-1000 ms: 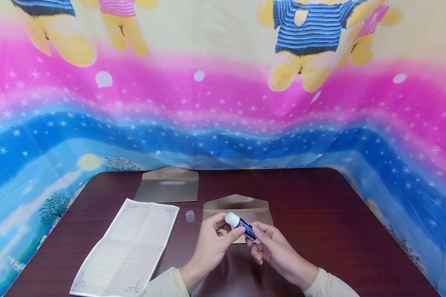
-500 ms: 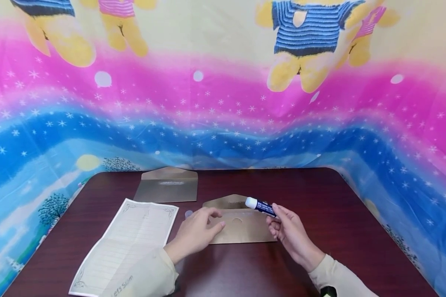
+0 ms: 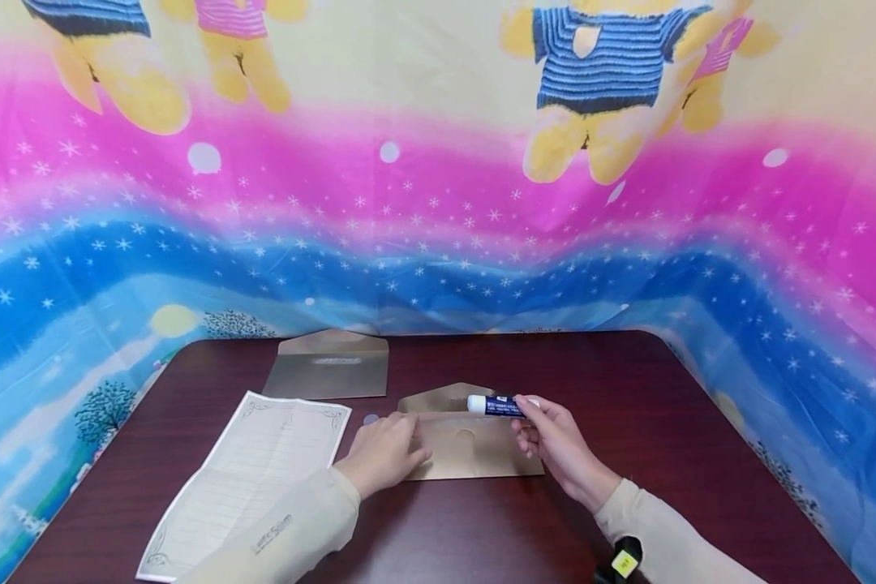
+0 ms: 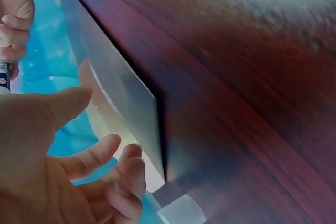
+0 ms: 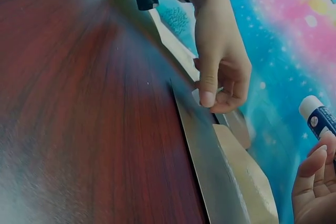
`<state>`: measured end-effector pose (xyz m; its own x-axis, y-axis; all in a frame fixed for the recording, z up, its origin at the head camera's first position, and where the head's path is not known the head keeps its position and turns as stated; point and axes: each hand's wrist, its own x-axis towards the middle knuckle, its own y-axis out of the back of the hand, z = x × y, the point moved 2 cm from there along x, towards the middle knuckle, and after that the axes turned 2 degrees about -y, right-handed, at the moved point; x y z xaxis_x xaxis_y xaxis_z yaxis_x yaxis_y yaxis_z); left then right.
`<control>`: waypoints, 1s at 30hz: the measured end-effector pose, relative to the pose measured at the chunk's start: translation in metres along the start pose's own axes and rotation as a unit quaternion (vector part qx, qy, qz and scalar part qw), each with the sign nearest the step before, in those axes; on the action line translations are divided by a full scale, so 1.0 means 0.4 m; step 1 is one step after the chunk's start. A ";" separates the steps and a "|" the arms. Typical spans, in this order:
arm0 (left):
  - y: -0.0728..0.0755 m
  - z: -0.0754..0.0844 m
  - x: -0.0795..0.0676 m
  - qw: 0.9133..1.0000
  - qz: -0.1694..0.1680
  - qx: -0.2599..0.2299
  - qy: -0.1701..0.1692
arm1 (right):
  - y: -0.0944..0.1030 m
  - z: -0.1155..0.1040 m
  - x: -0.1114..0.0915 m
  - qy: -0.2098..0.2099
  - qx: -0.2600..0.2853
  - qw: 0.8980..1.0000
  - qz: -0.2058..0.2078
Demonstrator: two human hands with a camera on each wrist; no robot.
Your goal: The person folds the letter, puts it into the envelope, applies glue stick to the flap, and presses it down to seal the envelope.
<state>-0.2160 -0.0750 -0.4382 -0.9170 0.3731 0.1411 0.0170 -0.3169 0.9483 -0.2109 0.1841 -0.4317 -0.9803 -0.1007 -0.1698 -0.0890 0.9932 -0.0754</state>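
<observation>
My right hand (image 3: 558,446) pinches a glue stick (image 3: 498,405) by one end, fingers and thumb round its dark blue barrel. The stick's white end points left, over the flap fold of a gold envelope (image 3: 482,454) that lies with its flap spread away from me. At the envelope's left edge is my left hand (image 3: 387,450). Its thumb stands apart from the loosely bent fingers (image 4: 123,179) in the left wrist view, with nothing between them, and the fingertips are right at the envelope's corner. A translucent cap (image 4: 182,211) stands beside that corner, partly hidden by my left hand in the head view.
Another gold envelope (image 3: 326,377), its flap spread too, lies at the back left. A lined letter sheet (image 3: 263,470) with fold creases and an ornate border lies at left, partly under my left sleeve (image 3: 292,523). A printed cloth (image 3: 438,203) hangs behind the dark wooden table (image 3: 628,389).
My left hand has let go of the glue stick and moved left to the envelope's edge. My right hand carried the stick up and right, then slightly back left over the fold, levelling it.
</observation>
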 end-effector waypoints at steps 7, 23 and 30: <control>-0.017 -0.017 0.000 1.000 -0.021 0.014 -0.003 | -0.008 0.000 0.026 0.002 -0.016 1.000 0.002; -0.040 -0.024 -0.005 0.999 -0.037 0.032 -0.012 | -0.054 -0.008 0.103 0.048 -0.139 0.989 0.024; -0.042 -0.021 -0.012 0.999 -0.042 0.015 -0.017 | -0.094 -0.012 0.128 0.106 -0.211 0.972 0.006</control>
<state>-0.2154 -0.0787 -0.4573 -0.9013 0.4274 0.0700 -0.0474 -0.2580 0.9650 -0.2587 0.1418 -0.4328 -0.9921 -0.1186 0.0406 -0.0977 0.9344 0.3426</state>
